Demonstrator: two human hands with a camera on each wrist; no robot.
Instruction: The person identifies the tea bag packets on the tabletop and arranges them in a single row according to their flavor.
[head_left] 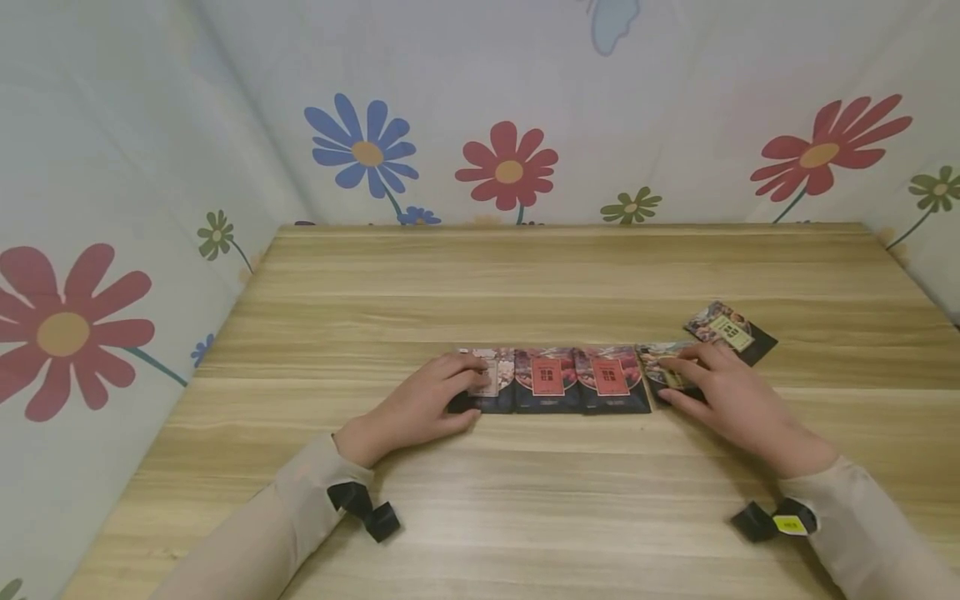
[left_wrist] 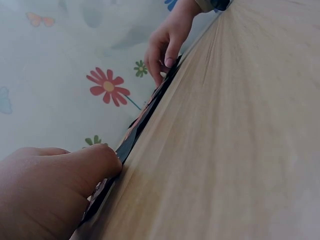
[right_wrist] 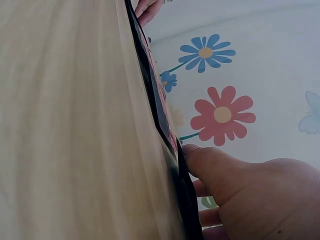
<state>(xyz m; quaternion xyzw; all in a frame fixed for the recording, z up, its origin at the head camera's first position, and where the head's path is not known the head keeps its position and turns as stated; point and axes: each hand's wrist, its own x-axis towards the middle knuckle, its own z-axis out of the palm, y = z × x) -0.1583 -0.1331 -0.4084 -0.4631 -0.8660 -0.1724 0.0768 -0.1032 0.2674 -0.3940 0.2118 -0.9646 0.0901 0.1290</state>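
Several flat dark sachets lie side by side in a row on the wooden table. My left hand [head_left: 431, 398] rests on the leftmost one, a sachet with a pale label [head_left: 492, 379], fingers over its face and thumb at its near edge. Two sachets with red labels, the left one [head_left: 546, 379] and the right one [head_left: 611, 377], lie uncovered in the middle. At the row's right end, my right hand [head_left: 738, 402] touches a sachet with a yellowish label [head_left: 669, 367], covering its right part. In the right wrist view, that thumb [right_wrist: 200, 159] is against the dark sachet edge.
Another yellow-labelled sachet [head_left: 729, 333] lies tilted behind my right hand, near the row's right end. The wood-grain table [head_left: 510, 500] extends around the row. A flower-printed curtain [head_left: 480, 83] hangs beyond its far and left edges.
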